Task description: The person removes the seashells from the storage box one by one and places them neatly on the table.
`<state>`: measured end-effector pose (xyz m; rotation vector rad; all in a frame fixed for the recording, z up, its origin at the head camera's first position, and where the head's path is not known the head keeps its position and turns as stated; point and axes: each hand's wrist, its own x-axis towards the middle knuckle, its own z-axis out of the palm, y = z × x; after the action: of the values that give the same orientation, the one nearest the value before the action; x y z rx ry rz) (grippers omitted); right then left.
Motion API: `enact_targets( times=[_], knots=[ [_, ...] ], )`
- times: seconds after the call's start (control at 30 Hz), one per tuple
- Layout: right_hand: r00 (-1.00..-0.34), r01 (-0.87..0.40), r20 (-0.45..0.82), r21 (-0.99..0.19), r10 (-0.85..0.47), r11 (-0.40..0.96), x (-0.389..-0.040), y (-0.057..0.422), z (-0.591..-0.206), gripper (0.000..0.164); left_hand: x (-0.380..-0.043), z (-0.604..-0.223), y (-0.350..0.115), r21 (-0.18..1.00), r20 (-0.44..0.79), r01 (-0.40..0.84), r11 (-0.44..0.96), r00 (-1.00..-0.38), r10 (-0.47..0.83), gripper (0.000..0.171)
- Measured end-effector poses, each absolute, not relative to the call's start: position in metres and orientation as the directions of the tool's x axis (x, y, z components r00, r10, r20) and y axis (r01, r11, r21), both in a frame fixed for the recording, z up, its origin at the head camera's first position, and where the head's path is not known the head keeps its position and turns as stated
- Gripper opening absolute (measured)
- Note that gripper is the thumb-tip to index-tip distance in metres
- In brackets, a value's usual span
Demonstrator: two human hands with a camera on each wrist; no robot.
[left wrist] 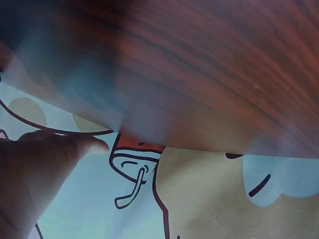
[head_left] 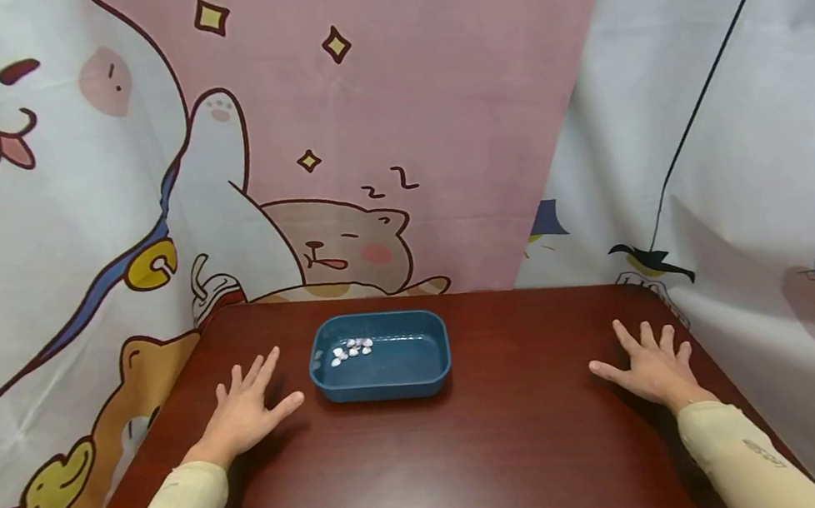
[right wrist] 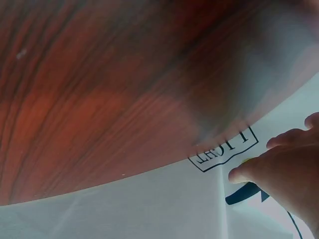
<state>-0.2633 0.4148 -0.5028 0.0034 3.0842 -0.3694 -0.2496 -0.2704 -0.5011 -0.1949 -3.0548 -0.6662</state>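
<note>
L hand (head_left: 244,413) sat near tray's (head_left: 393,390) left end, R hand (head_left: 655,370) well right of it; all visible fingers spread. Tray looked light, stiff, prob. slick; best held by rim.

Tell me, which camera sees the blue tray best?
The head view. It shows the whole blue tray, with little pale pieces inside, towards its left side. The left wrist and right wrist views show none of it: mostly just table and cartoon cloth.
</note>
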Motion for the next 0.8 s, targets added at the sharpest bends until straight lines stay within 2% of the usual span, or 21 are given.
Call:
enact_targets(
  times=[0.4, 0.5, 0.67, 0.8],
  knots=[
    [-0.995, -0.088, -0.020, -0.299, -0.098, 0.950, -0.278, 0.391, -0.495, 0.113, -0.247, -0.493, -0.260, 0.532, 0.010, 0.088, 0.842, -0.995, 0.098, 0.102],
    [-0.990, -0.140, 0.026, -0.315, -0.139, 0.939, -0.282, 0.377, -0.489, 0.097, -0.248, -0.489, -0.254, 0.537, 0.045, 0.116, 0.836, -0.993, 0.109, 0.100],
    [-0.975, -0.214, 0.134, -0.372, -0.176, 0.903, -0.289, 0.340, -0.475, 0.057, -0.249, -0.487, -0.243, 0.548, 0.107, 0.159, 0.821, -0.987, 0.119, 0.088],
    [-0.957, -0.275, 0.203, -0.412, -0.206, 0.869, -0.296, 0.302, -0.464, 0.042, -0.247, -0.490, -0.236, 0.550, 0.126, 0.165, 0.818, -0.985, 0.114, 0.082]
  ],
)
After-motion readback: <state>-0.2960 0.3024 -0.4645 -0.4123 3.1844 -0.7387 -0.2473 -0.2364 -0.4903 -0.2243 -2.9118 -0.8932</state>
